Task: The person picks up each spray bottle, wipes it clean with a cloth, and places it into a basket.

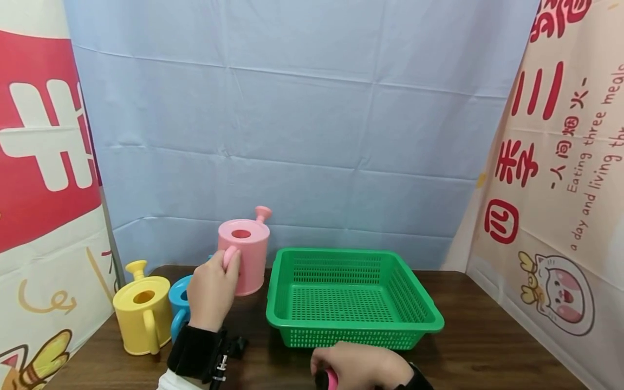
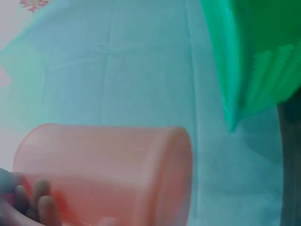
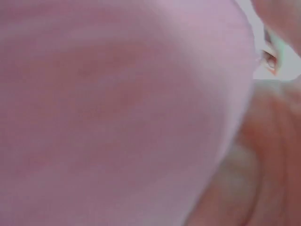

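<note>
My left hand (image 1: pixel 213 290) grips the handle of a pink watering can (image 1: pixel 253 254), which is upright just left of the green basket in the head view. In the left wrist view the can (image 2: pixel 103 155) appears sideways, with fingers (image 2: pixel 48 209) by its handle. At the bottom edge of the head view my right hand (image 1: pixel 358 364) curls round a pink and black object (image 1: pixel 333 380), mostly hidden by the hand. A blurred pink surface (image 3: pixel 117 113) fills most of the right wrist view. A yellow watering can (image 1: pixel 141 317) stands at far left; a blue one (image 1: pixel 179 303) is partly behind my left hand.
The green plastic basket (image 1: pixel 355 326), with perforated sides, sits mid-table in front of my right hand. The dark wooden table (image 1: pixel 487 330) stretches to its right. A light blue cloth (image 1: pixel 302 119) hangs behind, with printed cloths (image 1: pixel 551 216) at both sides.
</note>
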